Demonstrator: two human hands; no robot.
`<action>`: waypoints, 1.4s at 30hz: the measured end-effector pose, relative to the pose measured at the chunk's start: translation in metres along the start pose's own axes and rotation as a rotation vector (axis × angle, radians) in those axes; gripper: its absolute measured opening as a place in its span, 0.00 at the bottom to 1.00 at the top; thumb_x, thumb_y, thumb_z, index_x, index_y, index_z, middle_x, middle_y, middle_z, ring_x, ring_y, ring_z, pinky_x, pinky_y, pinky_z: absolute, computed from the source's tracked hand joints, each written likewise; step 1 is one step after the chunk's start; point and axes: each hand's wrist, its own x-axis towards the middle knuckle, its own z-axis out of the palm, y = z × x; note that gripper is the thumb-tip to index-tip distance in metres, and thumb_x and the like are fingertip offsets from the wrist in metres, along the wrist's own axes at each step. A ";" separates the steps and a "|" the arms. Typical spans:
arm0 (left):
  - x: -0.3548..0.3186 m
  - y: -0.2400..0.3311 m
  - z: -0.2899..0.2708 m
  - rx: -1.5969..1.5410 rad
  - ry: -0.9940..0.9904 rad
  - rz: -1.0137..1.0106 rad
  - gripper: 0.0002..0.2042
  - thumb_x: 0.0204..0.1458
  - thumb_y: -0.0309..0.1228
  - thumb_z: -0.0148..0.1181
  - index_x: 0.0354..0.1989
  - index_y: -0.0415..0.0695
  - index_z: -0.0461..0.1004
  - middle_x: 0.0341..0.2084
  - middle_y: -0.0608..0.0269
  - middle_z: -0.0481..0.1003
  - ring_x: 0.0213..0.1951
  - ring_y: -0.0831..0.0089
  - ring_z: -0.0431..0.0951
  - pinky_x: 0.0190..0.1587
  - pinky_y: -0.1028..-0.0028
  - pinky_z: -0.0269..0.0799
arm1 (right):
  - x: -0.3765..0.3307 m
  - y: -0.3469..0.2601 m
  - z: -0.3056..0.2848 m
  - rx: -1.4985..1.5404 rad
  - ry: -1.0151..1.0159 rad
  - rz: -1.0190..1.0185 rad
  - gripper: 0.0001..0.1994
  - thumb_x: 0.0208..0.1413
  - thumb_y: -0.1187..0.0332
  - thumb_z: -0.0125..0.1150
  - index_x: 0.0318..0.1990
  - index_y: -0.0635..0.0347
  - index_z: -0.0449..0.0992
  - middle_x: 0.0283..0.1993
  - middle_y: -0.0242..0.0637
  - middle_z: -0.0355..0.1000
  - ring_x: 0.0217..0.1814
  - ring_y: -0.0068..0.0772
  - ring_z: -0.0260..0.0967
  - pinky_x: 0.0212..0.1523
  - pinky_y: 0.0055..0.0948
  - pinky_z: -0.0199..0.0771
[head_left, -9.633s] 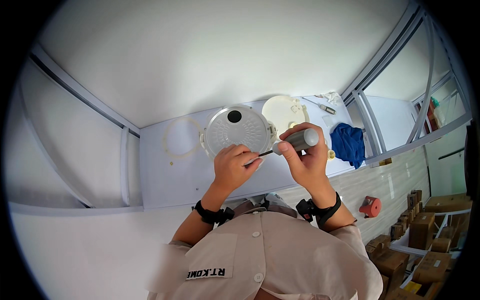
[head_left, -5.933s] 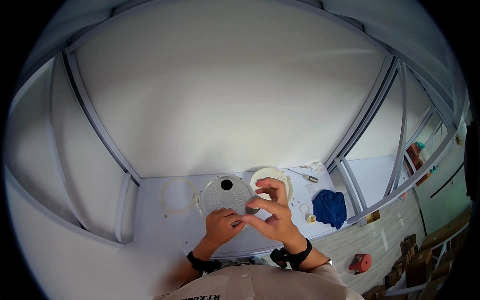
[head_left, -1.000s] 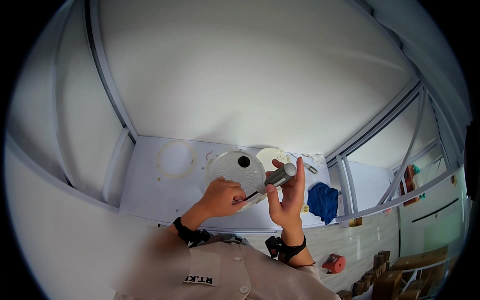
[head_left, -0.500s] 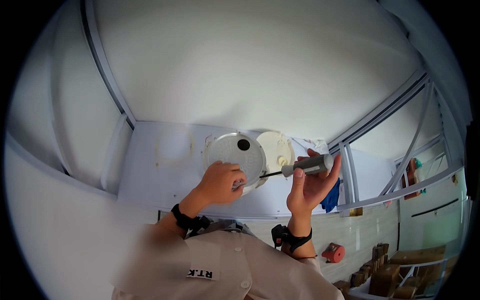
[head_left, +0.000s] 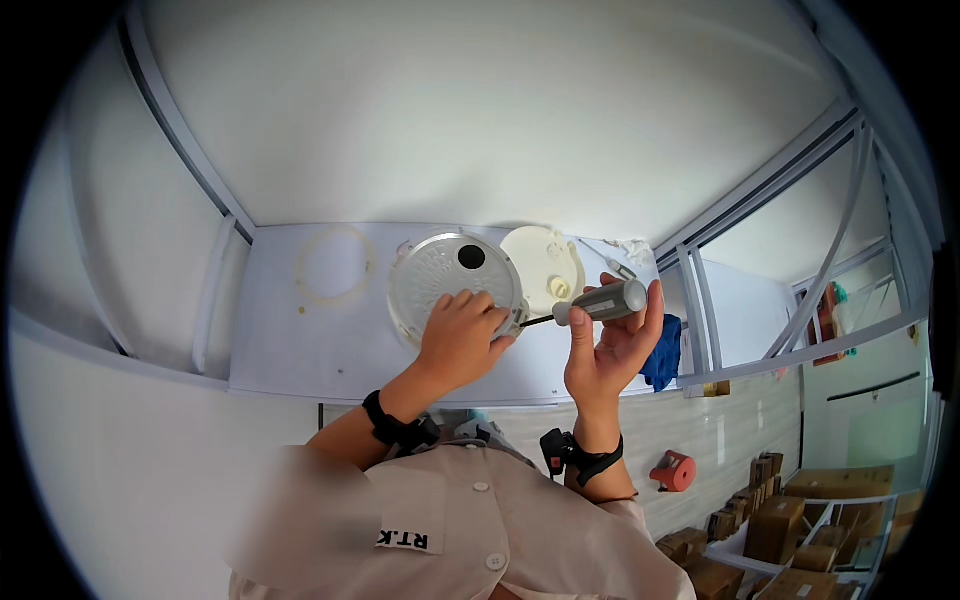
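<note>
A round silver metal disc with a dark circular spot (head_left: 425, 275) lies on the white table in front of me. Over its near edge lies my left hand (head_left: 460, 340), fingers curled onto the rim and thumb pointing right, toward the screwdriver tip. In my right hand (head_left: 605, 360) is a screwdriver (head_left: 605, 302) with a thick grey handle, gripped between thumb and fingers and tilted. Its dark shaft points left, and the tip meets the disc's near right edge. Whatever small part is at the tip is hidden by my thumb and too small to tell.
Right behind the disc lies a cream round cover (head_left: 530, 250) with a small cream piece (head_left: 558, 288) on it. A thin pale ring (head_left: 300, 270) is at the left. A second tool (head_left: 622, 270) lies at the right, a blue cloth (head_left: 662, 355) at the table's right edge. A red stool (head_left: 676, 472) stands on the floor.
My left hand has shifted from beside the disc's near edge onto its rim, its fingers reaching farther forward. The screwdriver stays at the disc's right edge. My view has moved slightly.
</note>
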 end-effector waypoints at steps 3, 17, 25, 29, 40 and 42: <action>-0.001 0.000 0.002 0.018 -0.024 -0.002 0.15 0.51 0.37 0.75 0.47 0.50 0.87 0.35 0.69 0.74 0.43 0.65 0.75 0.49 0.62 0.67 | 0.003 0.000 -0.002 0.014 0.021 0.003 0.44 0.63 0.78 0.71 0.80 0.67 0.47 0.66 0.55 0.70 0.69 0.48 0.73 0.63 0.42 0.79; -0.021 -0.025 -0.052 -0.043 -0.213 0.135 0.14 0.49 0.32 0.74 0.46 0.54 0.88 0.33 0.74 0.77 0.42 0.69 0.75 0.50 0.64 0.63 | 0.002 -0.004 0.000 0.167 -0.134 -0.057 0.45 0.60 0.79 0.73 0.80 0.62 0.50 0.64 0.62 0.72 0.61 0.46 0.78 0.59 0.41 0.82; -0.029 -0.027 -0.054 -0.076 -0.128 0.094 0.09 0.46 0.36 0.77 0.35 0.51 0.86 0.31 0.73 0.77 0.37 0.66 0.75 0.45 0.64 0.65 | 0.001 -0.009 0.019 0.265 -0.232 -0.119 0.46 0.58 0.80 0.75 0.80 0.62 0.52 0.61 0.62 0.75 0.57 0.48 0.80 0.57 0.42 0.82; -0.030 -0.021 -0.040 -0.069 -0.037 0.058 0.09 0.47 0.39 0.77 0.33 0.51 0.87 0.28 0.73 0.77 0.34 0.66 0.76 0.43 0.64 0.65 | 0.001 -0.006 0.024 0.282 -0.258 -0.124 0.44 0.57 0.80 0.75 0.79 0.63 0.55 0.60 0.58 0.75 0.59 0.48 0.79 0.56 0.42 0.82; -0.029 -0.026 -0.031 -0.077 0.052 0.126 0.04 0.46 0.30 0.72 0.32 0.52 0.87 0.26 0.75 0.77 0.30 0.70 0.75 0.40 0.66 0.62 | -0.003 -0.004 0.028 0.200 -0.219 -0.123 0.42 0.56 0.78 0.78 0.76 0.68 0.59 0.60 0.53 0.75 0.63 0.50 0.79 0.58 0.43 0.84; -0.030 -0.026 -0.033 -0.083 0.050 0.137 0.05 0.46 0.30 0.72 0.32 0.52 0.88 0.27 0.76 0.77 0.30 0.70 0.75 0.40 0.66 0.62 | -0.004 -0.004 0.029 0.182 -0.200 -0.121 0.42 0.56 0.78 0.79 0.75 0.69 0.60 0.60 0.53 0.75 0.63 0.49 0.79 0.57 0.42 0.84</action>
